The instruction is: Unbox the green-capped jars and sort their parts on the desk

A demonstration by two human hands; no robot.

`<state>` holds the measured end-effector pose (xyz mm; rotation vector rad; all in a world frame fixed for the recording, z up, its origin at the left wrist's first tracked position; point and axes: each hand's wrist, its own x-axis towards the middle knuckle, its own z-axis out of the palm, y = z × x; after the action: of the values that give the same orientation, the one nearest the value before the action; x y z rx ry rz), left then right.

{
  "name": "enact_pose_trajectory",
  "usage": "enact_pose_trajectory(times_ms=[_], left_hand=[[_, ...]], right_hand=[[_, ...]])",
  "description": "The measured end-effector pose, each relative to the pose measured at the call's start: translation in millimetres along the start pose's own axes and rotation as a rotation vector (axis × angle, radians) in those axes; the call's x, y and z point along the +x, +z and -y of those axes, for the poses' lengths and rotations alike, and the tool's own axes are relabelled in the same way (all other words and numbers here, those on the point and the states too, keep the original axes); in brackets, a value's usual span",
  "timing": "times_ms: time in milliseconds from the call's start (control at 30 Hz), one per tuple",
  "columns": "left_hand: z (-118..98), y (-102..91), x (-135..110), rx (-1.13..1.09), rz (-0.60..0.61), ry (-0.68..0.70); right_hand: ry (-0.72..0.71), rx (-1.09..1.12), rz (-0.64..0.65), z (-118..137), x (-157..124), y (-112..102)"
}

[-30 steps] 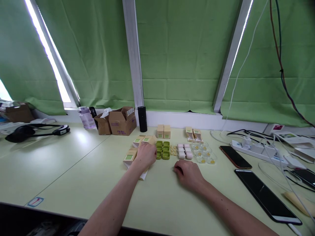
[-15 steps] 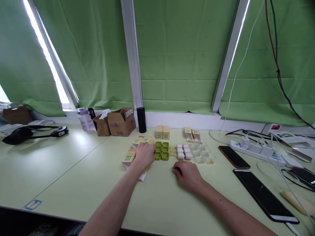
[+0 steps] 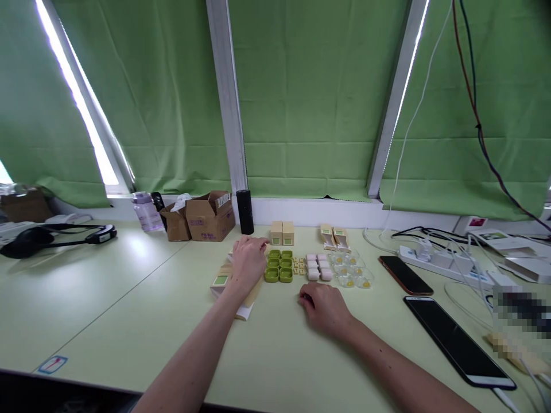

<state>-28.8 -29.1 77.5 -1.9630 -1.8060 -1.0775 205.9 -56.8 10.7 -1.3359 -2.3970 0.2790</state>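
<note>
My left hand (image 3: 248, 263) is over the kraft-coloured boxes on the left, its fingers stretched forward and to the right. Part of a small box with a green window (image 3: 221, 280) shows beside my left wrist, and the boxes beneath the palm are mostly hidden. Just right of the fingers stand green square cups (image 3: 286, 275) in two columns. My right hand (image 3: 326, 305) rests on the table with its fingers curled, and nothing shows in them. Ahead of it are pale pink rounded blocks (image 3: 313, 275), small yellow pieces (image 3: 298, 266) and clear cups with yellow centres (image 3: 345, 281).
Two upright kraft boxes (image 3: 288, 234) and two tilted open ones (image 3: 340, 239) stand farther back. A black cylinder (image 3: 245, 212) and cardboard cartons (image 3: 210, 218) are near the wall. Two phones (image 3: 404, 275), a power strip (image 3: 443, 261) and cables lie at right.
My left hand has lifted slightly off the boxes, and its fingers have straightened from a closed grip. My right hand stays in place. The view has shifted a little.
</note>
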Motion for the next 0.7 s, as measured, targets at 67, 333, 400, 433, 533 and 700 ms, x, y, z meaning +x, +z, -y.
enact_pose_trajectory(times_ms=[67,333,400,433,533,700], left_hand=[[-5.6,2.3,2.5,-0.009,0.055,0.022],[-16.9,37.5,33.6,0.218,0.311,0.14],[-12.9,52.7,45.1,0.25,0.337,0.139],[-10.4,60.2,50.5,0.266,0.35,0.143],[-3.0,80.2,63.9,0.314,0.398,0.147],[5.1,103.2,78.5,0.361,0.462,0.099]], right_hand=[[-0.003,0.002,-0.002,0.4,0.0,0.1],[0.0,-0.002,-0.001,0.8,0.8,0.1],[-0.003,-0.002,-0.001,0.4,1.4,0.5],[-0.003,-0.002,-0.002,0.3,1.6,0.6],[-0.006,-0.005,-0.003,0.3,1.8,0.7],[-0.01,-0.009,-0.002,0.9,1.1,-0.6]])
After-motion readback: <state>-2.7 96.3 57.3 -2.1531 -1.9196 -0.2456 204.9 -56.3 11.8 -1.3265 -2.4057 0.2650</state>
